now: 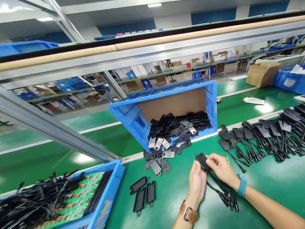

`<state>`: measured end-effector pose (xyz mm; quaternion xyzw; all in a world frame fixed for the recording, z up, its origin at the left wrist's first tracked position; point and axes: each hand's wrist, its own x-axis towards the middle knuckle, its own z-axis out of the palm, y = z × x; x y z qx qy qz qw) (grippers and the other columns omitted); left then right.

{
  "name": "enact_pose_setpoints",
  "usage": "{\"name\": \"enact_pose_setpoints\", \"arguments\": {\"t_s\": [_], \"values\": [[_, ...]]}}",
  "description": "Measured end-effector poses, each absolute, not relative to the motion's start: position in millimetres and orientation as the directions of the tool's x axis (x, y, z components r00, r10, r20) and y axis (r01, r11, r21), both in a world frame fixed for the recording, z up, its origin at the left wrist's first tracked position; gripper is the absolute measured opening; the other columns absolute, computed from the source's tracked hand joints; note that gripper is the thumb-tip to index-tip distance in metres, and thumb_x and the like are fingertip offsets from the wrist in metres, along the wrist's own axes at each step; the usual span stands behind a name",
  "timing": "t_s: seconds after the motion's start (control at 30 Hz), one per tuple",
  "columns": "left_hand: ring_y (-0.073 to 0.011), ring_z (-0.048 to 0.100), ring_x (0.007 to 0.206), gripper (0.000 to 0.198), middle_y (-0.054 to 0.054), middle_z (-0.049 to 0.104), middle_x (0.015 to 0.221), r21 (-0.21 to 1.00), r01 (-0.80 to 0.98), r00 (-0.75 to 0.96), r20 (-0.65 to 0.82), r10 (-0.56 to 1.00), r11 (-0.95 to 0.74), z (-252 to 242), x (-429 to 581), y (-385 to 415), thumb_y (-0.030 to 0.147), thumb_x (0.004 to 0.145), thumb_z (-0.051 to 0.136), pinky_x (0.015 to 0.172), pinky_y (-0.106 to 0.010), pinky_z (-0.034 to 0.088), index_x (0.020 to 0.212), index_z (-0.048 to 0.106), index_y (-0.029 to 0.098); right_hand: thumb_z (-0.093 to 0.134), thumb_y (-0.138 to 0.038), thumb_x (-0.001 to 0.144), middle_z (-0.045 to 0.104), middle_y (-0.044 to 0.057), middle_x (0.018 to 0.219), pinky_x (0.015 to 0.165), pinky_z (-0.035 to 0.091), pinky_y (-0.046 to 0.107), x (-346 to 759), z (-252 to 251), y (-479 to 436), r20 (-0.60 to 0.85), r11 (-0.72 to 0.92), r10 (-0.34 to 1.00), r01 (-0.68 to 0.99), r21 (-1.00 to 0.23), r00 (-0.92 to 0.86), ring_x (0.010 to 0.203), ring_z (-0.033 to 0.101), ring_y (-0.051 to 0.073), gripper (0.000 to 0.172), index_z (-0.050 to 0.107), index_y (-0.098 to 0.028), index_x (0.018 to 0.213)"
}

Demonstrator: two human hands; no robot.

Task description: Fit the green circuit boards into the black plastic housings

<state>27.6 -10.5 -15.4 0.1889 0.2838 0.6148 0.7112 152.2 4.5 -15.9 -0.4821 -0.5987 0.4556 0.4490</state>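
Above the green bench, my left hand (197, 183) and my right hand (222, 168) together hold a small black plastic case (203, 161). A green edge of circuit board shows along the side of the case. My left fingers support it from below and the left, while my right thumb and fingers pinch its right side. Black cables (226, 194) with plug ends hang and lie beneath my right hand; which of them joins the held case, I cannot tell. To the left lie three black case shells (150, 192). Flat black covers (156, 167) spill from a tipped blue bin (140, 127).
Cabled black cases (249, 135) lie in a long row at the right. A blue crate (98, 206) at the lower left holds green circuit boards (88, 187) and black cables. Behind are a white glove (254, 100), a cardboard box (263, 74) and a metal frame post (57, 124).
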Motion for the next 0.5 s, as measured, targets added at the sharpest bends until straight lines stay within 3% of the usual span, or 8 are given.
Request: {"name": "enact_pose_setpoints", "arguments": {"t_s": [0.23, 0.5], "values": [[-0.0284, 0.059, 0.12, 0.036, -0.015, 0.069, 0.114, 0.601, -0.775, 0.089, -0.199, 0.976, 0.193, -12.0, 24.7, -10.2, 0.038, 0.082, 0.074, 0.111, -0.044, 0.039, 0.108, 0.068, 0.013, 0.055, -0.047, 0.093, 0.063, 0.001, 0.075, 0.062, 0.04, 0.026, 149.4, -14.7, -0.6, 0.091, 0.114, 0.989, 0.201, -0.973, -0.117, 0.066, 0.054, 0.016, 0.032, 0.061, -0.018, 0.081], [-0.0282, 0.059, 0.121, 0.034, -0.015, 0.069, 0.117, 0.584, -0.785, 0.105, -0.202, 0.974, 0.206, -8.6, 26.4, -12.1, 0.036, 0.084, 0.073, 0.11, -0.045, 0.04, 0.11, 0.068, 0.015, 0.06, -0.047, 0.091, 0.064, 0.004, 0.074, 0.06, 0.039, 0.029, 147.2, -15.9, -1.6, 0.187, 0.186, 0.982, 0.239, -0.953, -0.018, 0.064, 0.051, 0.018, 0.032, 0.07, -0.02, 0.078]]}}
